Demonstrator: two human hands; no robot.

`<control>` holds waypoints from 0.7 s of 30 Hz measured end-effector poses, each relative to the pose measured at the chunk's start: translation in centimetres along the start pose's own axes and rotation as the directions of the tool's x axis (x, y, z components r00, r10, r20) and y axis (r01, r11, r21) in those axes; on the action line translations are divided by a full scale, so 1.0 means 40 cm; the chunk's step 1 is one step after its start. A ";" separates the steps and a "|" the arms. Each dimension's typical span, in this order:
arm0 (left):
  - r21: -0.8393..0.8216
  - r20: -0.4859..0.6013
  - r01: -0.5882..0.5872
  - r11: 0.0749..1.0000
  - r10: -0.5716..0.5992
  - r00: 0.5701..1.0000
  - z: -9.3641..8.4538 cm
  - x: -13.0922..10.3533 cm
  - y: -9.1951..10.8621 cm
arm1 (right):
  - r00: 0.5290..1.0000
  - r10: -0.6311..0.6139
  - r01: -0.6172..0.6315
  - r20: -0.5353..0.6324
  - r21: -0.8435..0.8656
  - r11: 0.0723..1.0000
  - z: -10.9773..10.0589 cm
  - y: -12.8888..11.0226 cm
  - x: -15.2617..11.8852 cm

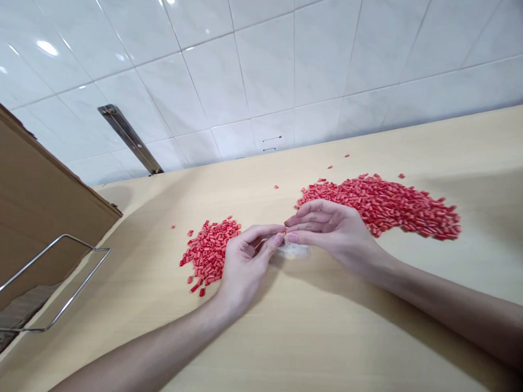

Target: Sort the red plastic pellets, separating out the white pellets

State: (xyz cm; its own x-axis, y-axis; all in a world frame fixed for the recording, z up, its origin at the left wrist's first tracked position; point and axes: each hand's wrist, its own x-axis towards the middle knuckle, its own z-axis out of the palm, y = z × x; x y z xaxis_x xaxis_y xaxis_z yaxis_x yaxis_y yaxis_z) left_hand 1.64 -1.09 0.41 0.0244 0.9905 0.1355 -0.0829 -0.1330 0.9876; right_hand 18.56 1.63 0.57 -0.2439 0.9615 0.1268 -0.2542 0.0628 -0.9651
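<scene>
My left hand [246,263] and my right hand [335,231] meet fingertip to fingertip just above the table. Both are closed in a pinch around a tiny red piece [285,233], mostly covered by the fingers. A small whitish, see-through patch [294,250] lies below the fingertips; I cannot make out what it is. Beside my left hand is a smaller heap of short red tube-like pieces [209,248], some with a visible hole. A larger, longer heap of similar red pieces [400,205] spreads behind and to the right of my right hand.
A few stray red pieces [347,156] dot the light wooden table [307,348]. On the left stand a brown cardboard box [40,192] and a bent metal wire frame [78,289]. A metal strip [131,139] leans by the tiled wall [267,63] at the back.
</scene>
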 end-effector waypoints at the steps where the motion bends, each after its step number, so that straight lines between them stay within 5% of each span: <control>1: -0.004 0.004 0.001 1.000 -0.001 1.000 -0.001 0.000 0.000 | 1.000 0.016 -0.016 -0.002 0.006 1.000 -0.002 0.000 0.001; 21: -0.046 -0.005 0.028 0.999 -0.029 1.000 0.001 -0.001 0.003 | 0.999 -0.045 0.045 0.011 0.029 0.999 -0.010 0.009 0.001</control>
State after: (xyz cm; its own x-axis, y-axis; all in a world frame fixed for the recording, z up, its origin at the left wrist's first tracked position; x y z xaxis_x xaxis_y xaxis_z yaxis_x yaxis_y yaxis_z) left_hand 1.66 -1.15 0.54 0.0216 0.9941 0.1067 -0.1279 -0.1031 0.9864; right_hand 18.83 1.78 0.14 -0.2424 0.9547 0.1727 -0.2915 0.0981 -0.9515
